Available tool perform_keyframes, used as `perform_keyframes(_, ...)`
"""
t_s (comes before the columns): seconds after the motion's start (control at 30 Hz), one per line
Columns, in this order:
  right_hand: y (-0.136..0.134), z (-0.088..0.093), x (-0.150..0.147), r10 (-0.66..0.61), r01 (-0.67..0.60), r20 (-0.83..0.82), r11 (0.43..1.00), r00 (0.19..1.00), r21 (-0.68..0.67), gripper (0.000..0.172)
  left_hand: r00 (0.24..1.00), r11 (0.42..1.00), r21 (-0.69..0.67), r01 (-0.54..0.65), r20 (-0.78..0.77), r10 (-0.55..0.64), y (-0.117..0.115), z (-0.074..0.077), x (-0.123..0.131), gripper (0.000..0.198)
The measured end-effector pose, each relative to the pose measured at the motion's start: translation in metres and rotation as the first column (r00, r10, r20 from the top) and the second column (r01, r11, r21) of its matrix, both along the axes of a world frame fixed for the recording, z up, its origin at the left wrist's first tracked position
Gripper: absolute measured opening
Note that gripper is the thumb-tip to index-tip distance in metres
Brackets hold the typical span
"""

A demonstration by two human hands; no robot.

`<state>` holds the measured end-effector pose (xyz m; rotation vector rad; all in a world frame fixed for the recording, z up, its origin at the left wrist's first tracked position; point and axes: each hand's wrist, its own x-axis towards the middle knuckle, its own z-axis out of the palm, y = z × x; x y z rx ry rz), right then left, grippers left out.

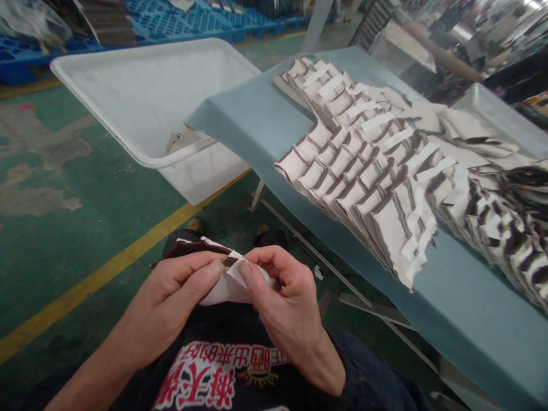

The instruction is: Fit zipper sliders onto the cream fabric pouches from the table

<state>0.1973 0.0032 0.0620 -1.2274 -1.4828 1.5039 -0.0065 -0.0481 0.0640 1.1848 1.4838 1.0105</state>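
Observation:
A white fabric piece with a dark brown edge [226,290] is held up between both hands, above my lap. My left hand [182,288] pinches its edge between thumb and forefinger. Close beside it, my right hand [280,288] grips the same piece near a small white strip [234,264] that lies over the brown edge. The fingertips of the two hands almost meet. Part of the fabric is hidden behind the fingers. To the right, stacks of similar white pieces with brown edges [355,171] lie in overlapping rows, several with white strips on them.
The stacks rest on a blue-covered table [252,123]. A large white plastic bin [149,68] stands at its left end with something pale inside. Blue pallets [180,23] lie behind. A yellow line [107,274] crosses the green floor. A clear tray [496,114] sits at the far right.

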Motion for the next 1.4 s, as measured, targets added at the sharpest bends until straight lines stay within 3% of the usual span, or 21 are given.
perform_keyframes(0.3,0.002,-0.006,-0.010,-0.015,0.010,0.081,0.997,0.997,0.070,0.031,1.000,0.999,-0.029,0.018,-0.008,-0.018,0.002,-0.002,-0.004,0.043)
perform_keyframes(0.67,-0.003,-0.026,-0.015,-0.080,0.021,0.134,0.920,0.988,0.392,0.019,0.995,0.999,0.027,-0.045,-0.088,0.048,0.006,-0.004,0.000,0.038)
perform_keyframes(0.9,-0.002,-0.026,-0.012,-0.073,-0.002,0.162,0.908,0.984,0.419,0.021,0.996,0.997,0.006,-0.071,-0.048,0.072,0.005,-0.015,0.000,0.043)
perform_keyframes(1.13,0.003,-0.028,-0.006,0.002,-0.080,0.204,0.924,0.979,0.373,0.025,0.995,0.998,0.041,-0.041,-0.086,0.044,0.009,-0.012,0.001,0.044)
perform_keyframes(1.27,0.004,-0.030,-0.004,-0.011,-0.097,0.244,0.898,0.970,0.429,0.025,0.998,0.999,0.011,-0.042,-0.051,0.043,0.003,-0.019,-0.001,0.047)
perform_keyframes(1.4,0.005,-0.033,-0.003,-0.016,-0.137,0.302,0.866,0.953,0.480,0.029,0.998,0.998,-0.001,-0.065,-0.012,0.065,0.001,-0.021,0.000,0.035)
